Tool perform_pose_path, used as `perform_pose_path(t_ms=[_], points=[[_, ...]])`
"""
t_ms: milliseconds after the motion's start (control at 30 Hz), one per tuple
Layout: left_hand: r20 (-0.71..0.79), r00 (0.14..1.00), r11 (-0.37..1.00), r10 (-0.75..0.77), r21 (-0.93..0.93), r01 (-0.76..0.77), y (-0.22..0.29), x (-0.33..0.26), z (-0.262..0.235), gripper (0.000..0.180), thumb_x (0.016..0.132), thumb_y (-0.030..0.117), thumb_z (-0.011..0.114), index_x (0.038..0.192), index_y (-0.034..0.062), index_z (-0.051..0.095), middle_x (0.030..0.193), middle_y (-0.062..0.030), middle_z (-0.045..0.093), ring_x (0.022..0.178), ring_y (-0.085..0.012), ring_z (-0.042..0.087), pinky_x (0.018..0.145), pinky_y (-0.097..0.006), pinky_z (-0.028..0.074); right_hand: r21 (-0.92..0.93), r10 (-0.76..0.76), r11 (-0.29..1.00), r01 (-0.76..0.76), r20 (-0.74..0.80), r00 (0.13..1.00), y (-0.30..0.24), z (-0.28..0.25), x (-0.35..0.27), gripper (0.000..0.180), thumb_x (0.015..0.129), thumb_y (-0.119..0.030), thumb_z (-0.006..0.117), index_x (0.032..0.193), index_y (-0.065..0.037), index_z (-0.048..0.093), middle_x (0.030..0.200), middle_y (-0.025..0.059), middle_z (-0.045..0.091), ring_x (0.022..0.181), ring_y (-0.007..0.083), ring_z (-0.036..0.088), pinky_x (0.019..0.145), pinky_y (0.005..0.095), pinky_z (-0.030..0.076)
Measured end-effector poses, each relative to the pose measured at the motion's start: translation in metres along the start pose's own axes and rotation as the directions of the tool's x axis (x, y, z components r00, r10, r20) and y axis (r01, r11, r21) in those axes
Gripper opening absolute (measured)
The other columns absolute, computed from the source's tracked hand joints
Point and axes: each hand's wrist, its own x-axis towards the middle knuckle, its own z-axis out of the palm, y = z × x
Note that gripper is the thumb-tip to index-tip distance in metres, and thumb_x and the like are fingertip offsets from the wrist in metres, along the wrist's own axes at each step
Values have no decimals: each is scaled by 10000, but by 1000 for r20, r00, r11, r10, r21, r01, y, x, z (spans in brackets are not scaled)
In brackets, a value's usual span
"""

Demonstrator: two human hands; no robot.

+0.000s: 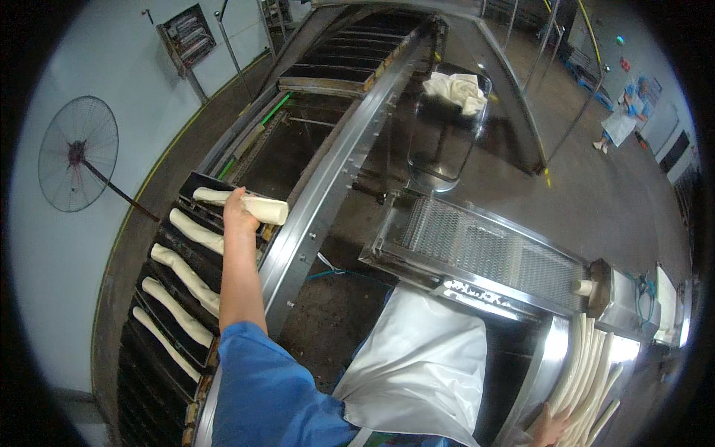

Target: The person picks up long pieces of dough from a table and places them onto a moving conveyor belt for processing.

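Observation:
My left hand [240, 214] is closed around a thick pale dough rope [271, 211], which lies crosswise over the topmost filled slot of a black slotted conveyor [141, 357]. Below it, several more dough ropes [182, 272] rest one to a slot, slightly wavy. Down at the lower right, my right hand [550, 426] grips the near part of a dough rope among a bundle of long dough ropes [585, 365] on a steel table [551, 350]. The lower edge cuts off part of that hand.
A mesh conveyor [484, 242] leads to a steel machine outlet [622, 294], with a dough end showing there. Beyond the steel side rail [335, 179] stands a tub [439, 175] topped by a cream-coloured heap [456, 91]. A fan [77, 153] is at left; a person [622, 119] stands far right.

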Motion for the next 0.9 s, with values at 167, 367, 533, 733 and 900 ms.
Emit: perform_pose_path(t_ms=[167,367,533,733,900], points=[[-312,892,942,326,194,-276,31,-5,-16,520,830,62,694,1276,-106,486,1150,-223,619,947,-368,666,803,-494,559,-818,479,476,-322,-66,875,-91,17,3,683,993,-600,372,1564,-231,308,1640,34,257,1458,363,316,1086,787,-119],[-179,840,662,512,706,-252,54,1,-65,696,876,43,603,1526,17,355,1371,-241,538,1142,-335,597,922,-370,493,132,121,985,-113,-57,991,0,3,-20,882,861,-721,508,1571,-239,301,1594,177,326,1466,415,292,1144,742,6],[-12,861,540,509,783,-308,65,-32,-105,704,876,-105,520,1540,1,313,1398,-231,519,1126,-263,596,870,-348,504,-723,71,675,-147,-134,988,-71,22,-10,879,784,-467,723,1522,-124,390,1468,281,402,1265,453,472,1051,517,403],[364,645,59,672,842,-537,32,-126,-69,651,835,-116,492,1470,10,421,1512,-201,415,1387,-347,412,1190,-434,278,-640,329,696,-325,-117,937,-159,22,-22,978,728,-401,758,1552,-108,319,1553,253,320,1431,410,332,1165,529,290],[729,536,20,426,585,-811,-43,-203,-15,475,885,-81,543,1351,11,559,1391,-146,567,1323,-296,485,1152,-415,306,-555,301,806,-204,88,950,-203,11,-8,888,768,-381,807,1524,-171,393,1579,199,316,1457,372,290,1202,524,245]])
